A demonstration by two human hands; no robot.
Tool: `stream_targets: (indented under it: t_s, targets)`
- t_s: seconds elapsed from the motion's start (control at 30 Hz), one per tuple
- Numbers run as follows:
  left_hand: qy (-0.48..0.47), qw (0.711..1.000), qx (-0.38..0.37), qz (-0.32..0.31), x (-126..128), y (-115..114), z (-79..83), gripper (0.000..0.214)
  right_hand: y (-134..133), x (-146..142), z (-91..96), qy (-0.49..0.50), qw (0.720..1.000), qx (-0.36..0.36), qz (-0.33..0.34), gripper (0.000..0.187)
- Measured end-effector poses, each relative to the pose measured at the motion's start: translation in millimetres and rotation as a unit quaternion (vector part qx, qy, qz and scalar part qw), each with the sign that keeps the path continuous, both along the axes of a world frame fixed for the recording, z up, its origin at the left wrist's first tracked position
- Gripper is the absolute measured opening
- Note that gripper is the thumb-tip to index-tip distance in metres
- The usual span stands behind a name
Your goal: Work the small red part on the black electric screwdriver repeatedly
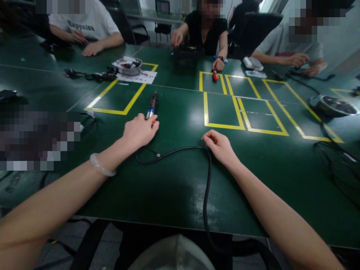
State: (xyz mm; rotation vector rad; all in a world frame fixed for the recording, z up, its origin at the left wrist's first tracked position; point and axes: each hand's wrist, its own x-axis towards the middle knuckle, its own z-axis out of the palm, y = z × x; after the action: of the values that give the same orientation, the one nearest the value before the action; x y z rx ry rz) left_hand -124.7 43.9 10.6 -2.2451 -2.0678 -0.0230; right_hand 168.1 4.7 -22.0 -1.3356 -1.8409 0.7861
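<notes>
My left hand (141,130), with a pale bangle (101,165) on its wrist, is closed round an electric screwdriver (152,105). The tool is black with blue and orange bands, its tip pointing away from me over the green table. From near it a black cable (171,153) loops right, then runs down over the table's front edge. My right hand (218,145) is just above the cable's bend, thumb and fingers curled together. Whether anything small is pinched there is hidden.
Yellow tape rectangles (206,108) mark the green table (174,195). Back left, a metal bowl (132,67) of parts stands on paper. Another round metal bowl (336,107) and cables are at right. Across the table, a person's hand (218,64) touches a red object (215,76).
</notes>
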Motion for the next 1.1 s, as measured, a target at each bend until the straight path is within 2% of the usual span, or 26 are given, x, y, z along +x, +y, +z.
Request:
stream_targets:
  t_s: [0.13, 0.23, 0.33, 0.47, 0.6, 0.77, 0.93, 1.1]
  targets:
    - [0.027, 0.997, 0.011, -0.068, 44, -30, 0.3, 0.058, -11, -14, 7.6, -0.025, 0.999, 0.007, 0.038, 0.015]
    - [0.032, 0.993, 0.010, -0.114, 74, -47, 0.2, 0.053, -15, -20, 5.6, -0.017, 0.997, -0.007, 0.071, 0.013]
    - [0.034, 0.989, -0.001, -0.147, 97, -56, 0.3, 0.047, -15, -21, 0.5, 0.018, 0.996, -0.022, 0.087, 0.017]
    - [0.021, 0.987, -0.017, -0.156, 116, -59, 0.4, 0.041, -12, -18, -4.4, 0.074, 0.990, -0.069, 0.102, 0.018]
    - [0.008, 0.985, -0.015, -0.171, 118, -60, 2.1, 0.045, -8, -17, -5.5, 0.129, 0.980, -0.107, 0.106, 0.021]
    - [-0.044, 0.980, -0.035, -0.191, 100, -60, 2.2, 0.064, -5, -12, -1.3, 0.189, 0.964, -0.157, 0.101, 0.020]
    - [-0.139, 0.966, -0.064, -0.208, 79, -58, -8.5, 0.071, -4, -2, 3.1, 0.243, 0.940, -0.214, 0.106, 0.022]
    - [-0.188, 0.957, -0.055, -0.212, 78, -58, -16.9, 0.075, -5, -1, 2.0, 0.267, 0.917, -0.264, 0.133, 0.030]
